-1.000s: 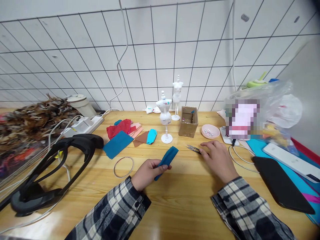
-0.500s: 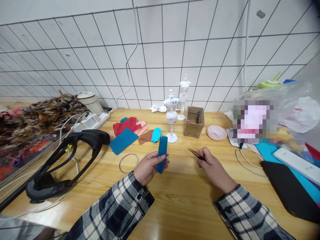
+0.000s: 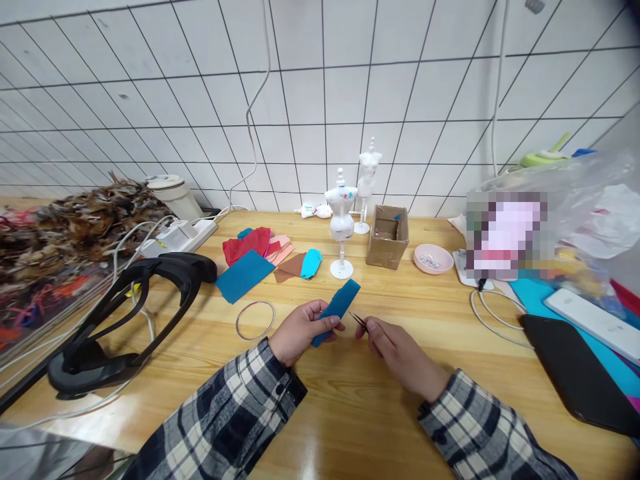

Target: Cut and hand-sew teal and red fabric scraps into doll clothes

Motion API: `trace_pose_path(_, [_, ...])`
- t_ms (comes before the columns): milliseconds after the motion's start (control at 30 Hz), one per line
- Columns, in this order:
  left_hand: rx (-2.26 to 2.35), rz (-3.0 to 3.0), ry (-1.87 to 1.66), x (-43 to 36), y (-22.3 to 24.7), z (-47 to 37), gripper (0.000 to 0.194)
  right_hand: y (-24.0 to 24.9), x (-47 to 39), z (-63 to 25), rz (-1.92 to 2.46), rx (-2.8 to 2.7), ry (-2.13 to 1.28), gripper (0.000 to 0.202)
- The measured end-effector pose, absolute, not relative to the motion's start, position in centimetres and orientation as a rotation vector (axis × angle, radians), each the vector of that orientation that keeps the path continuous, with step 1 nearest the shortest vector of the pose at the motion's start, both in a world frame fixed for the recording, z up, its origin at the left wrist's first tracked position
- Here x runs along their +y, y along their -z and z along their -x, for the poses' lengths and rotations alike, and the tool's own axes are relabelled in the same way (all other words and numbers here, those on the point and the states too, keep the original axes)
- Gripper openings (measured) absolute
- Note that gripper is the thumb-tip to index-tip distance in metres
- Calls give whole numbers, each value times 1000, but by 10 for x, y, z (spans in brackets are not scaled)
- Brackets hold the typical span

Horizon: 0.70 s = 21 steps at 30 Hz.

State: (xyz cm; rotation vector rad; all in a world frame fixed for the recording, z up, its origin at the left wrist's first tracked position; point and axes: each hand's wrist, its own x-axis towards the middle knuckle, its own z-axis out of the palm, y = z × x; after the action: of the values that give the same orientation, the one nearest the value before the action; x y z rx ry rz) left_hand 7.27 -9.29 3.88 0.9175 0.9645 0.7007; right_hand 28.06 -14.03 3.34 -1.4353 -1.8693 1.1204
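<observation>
My left hand [image 3: 305,329] is closed on a folded strip of dark blue fabric [image 3: 341,300], which slants up to the right over the table. My right hand [image 3: 400,352] pinches dark tweezers [image 3: 359,320], their tips just right of the strip. It looks as if a small gap separates tips and fabric. Behind the strip stands a white mini dress form [image 3: 342,223] on a round base. A flat dark blue fabric piece [image 3: 245,276] and a thin ring [image 3: 255,321] lie on the left.
Red fabric [image 3: 247,245], brown pieces [image 3: 290,267] and a cyan piece [image 3: 311,264] lie behind. A cardboard box [image 3: 387,250] and pink dish [image 3: 433,259] stand at the back right. Black headgear [image 3: 186,267] sits left; a black phone-like slab [image 3: 575,373] lies right.
The blue strip has tilted from nearly upright to a rightward slant. My right hand has moved left and slightly down, bringing the tweezers close to the strip.
</observation>
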Motion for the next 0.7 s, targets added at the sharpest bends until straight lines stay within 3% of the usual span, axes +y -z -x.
trace_pose_path(700, [1007,-1003,-686,-96,-39,-78,39,-34,-146,-272,1370,-1983,-1220,27])
